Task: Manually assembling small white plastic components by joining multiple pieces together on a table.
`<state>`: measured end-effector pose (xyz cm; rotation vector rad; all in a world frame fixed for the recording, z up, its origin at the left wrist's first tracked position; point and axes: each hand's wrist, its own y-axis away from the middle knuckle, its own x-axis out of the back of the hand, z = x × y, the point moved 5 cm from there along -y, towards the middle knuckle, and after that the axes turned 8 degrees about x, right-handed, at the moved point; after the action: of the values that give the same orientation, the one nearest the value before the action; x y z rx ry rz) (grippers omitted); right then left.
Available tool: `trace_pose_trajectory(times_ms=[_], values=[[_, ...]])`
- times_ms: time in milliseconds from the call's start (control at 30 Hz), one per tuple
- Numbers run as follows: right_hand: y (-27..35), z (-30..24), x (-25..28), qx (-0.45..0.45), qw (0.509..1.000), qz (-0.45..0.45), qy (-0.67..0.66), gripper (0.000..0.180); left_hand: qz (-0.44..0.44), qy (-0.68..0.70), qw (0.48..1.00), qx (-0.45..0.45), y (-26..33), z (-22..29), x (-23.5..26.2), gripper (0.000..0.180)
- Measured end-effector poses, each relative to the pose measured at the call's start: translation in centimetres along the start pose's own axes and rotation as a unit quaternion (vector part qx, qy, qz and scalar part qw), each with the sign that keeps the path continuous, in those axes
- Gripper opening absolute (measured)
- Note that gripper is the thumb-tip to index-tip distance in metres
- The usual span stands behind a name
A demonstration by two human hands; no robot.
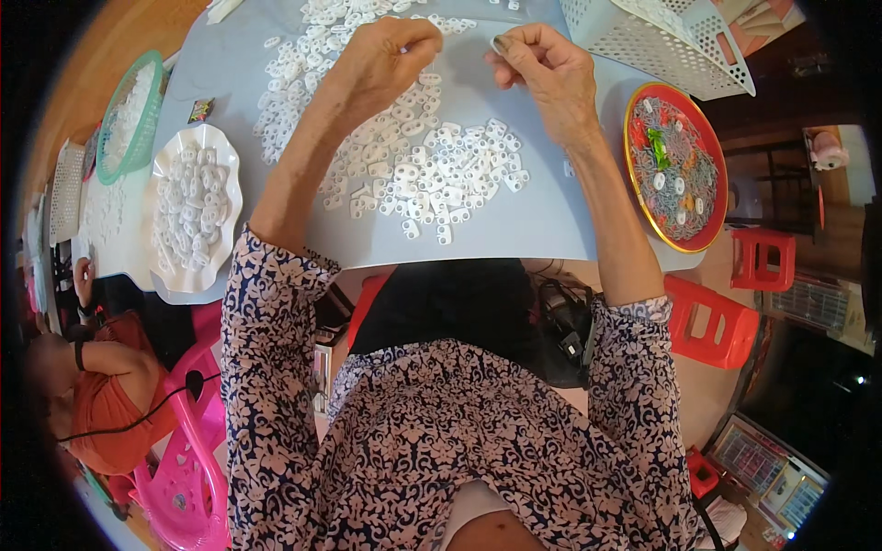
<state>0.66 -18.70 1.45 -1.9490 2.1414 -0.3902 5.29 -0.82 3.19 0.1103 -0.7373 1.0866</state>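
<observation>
Both my hands are raised over the far part of the grey-blue table [542, 220]. My left hand [393, 57] is closed in a pinch; whatever its fingertips hold is hidden. Across from it, my right hand [548, 78] has thumb and forefinger pressed together, with a small pale bit at the tips too small to name. Below and between my forearms lies a pile of small white plastic pieces with holes [450, 174]. More of these pieces [299, 101] spread beneath and beyond my left forearm.
A scalloped white dish [232, 174] of white pieces stands left, near a green basket [152, 69] and a small wrapper [200, 110]. Right are a gold-rimmed red tray [703, 241] of small grey metal parts and a perforated white basket [643, 55]. A person in orange [119, 404] sits left.
</observation>
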Motion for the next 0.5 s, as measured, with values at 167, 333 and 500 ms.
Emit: trace_pose_trajectory(times_ms=[167,333,500], values=[[-0.3,0.5,0.1,0.025,0.999,-0.021,0.003,0.013,-0.071,-0.249,0.964,-0.065,0.0,-0.5,-0.8,0.012],[-0.5,0.7,-0.1,0.025,0.999,-0.027,-0.009,0.012,-0.020,-0.260,0.959,-0.107,1.2,0.0,-1.7,0.014],[-0.1,0.6,-0.6,0.025,0.998,-0.054,0.008,0.013,-0.004,-0.212,0.972,-0.098,0.9,-0.2,-1.7,0.015]])
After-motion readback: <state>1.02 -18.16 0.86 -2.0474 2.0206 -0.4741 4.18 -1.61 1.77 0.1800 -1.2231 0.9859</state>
